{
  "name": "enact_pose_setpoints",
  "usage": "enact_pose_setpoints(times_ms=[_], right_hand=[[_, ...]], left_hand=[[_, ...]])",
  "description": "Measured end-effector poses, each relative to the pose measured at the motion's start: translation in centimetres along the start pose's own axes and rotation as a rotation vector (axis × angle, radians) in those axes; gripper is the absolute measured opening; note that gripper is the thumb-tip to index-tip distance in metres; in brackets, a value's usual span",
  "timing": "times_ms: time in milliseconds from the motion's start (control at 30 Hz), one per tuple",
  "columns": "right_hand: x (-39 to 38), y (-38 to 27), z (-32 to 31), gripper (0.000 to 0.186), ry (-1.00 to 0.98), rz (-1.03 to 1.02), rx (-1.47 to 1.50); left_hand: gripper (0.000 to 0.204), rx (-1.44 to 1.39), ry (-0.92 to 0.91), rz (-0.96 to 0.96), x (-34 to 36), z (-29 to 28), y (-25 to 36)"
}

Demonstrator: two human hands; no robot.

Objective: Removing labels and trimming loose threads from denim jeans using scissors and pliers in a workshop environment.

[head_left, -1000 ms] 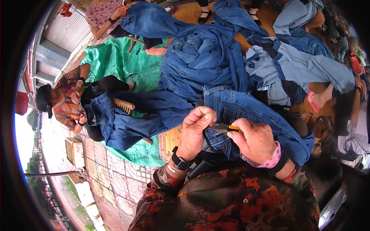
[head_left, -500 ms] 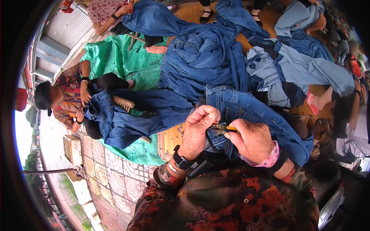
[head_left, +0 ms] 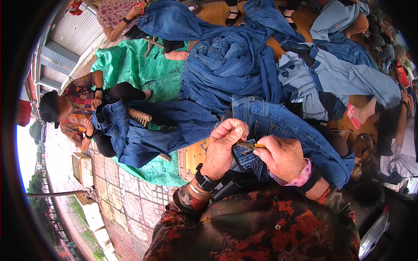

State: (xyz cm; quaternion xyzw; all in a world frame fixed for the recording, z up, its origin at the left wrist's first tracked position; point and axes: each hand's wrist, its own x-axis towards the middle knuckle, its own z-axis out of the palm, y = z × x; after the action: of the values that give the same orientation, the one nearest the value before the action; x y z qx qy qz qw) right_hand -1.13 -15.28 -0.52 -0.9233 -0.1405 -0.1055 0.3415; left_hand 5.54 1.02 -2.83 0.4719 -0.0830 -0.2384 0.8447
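A pair of thread snips (head_left: 247, 146) with pointed metal blades and a yellow-and-black handle is gripped in my right hand (head_left: 285, 158). The blade tips point left, at the fingers of my left hand (head_left: 223, 145). That hand is closed in a pinch; what it holds, if anything, is too fine to make out. Beneath both hands blue jeans (head_left: 278, 119) spread across my lap, with the waistband toward the upper left and a leg running down to the right.
A big heap of blue jeans (head_left: 230, 65) lies ahead. Light-blue jeans (head_left: 344, 78) are at the right. At the left, a person in a dark cap (head_left: 48, 106) handles jeans beside a wooden stool (head_left: 139, 116). A green tarp (head_left: 130, 65) covers paving. Another person holds red-handled scissors (head_left: 143, 8).
My right hand has shifted slightly, and the snips' tips sit a little lower and apart from my left fingers. The left hand stays put. The capped person's hands have moved over their jeans.
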Motion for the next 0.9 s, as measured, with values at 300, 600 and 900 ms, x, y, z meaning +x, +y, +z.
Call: enact_pose_setpoints(times_ms=[300, 600, 900], right_hand=[[-0.5, 0.8, -0.2, 0.020, -0.042, 0.430, 0.687], [-0.2, -0.8, 1.8, 0.026, -0.219, 0.437, 0.887], [-1.6, 1.0, 2.8, 0.004, -0.102, 0.565, 1.028]], left_hand=[[0.009, -0.084, 0.209, 0.188, -1.2, -3.8, 2.0], [0.028, 1.466, 0.605, 0.162, -11.0, -22.1, -0.9], [0.027, 0.591, 0.162, 0.378, -6.9, -7.8, 1.3]])
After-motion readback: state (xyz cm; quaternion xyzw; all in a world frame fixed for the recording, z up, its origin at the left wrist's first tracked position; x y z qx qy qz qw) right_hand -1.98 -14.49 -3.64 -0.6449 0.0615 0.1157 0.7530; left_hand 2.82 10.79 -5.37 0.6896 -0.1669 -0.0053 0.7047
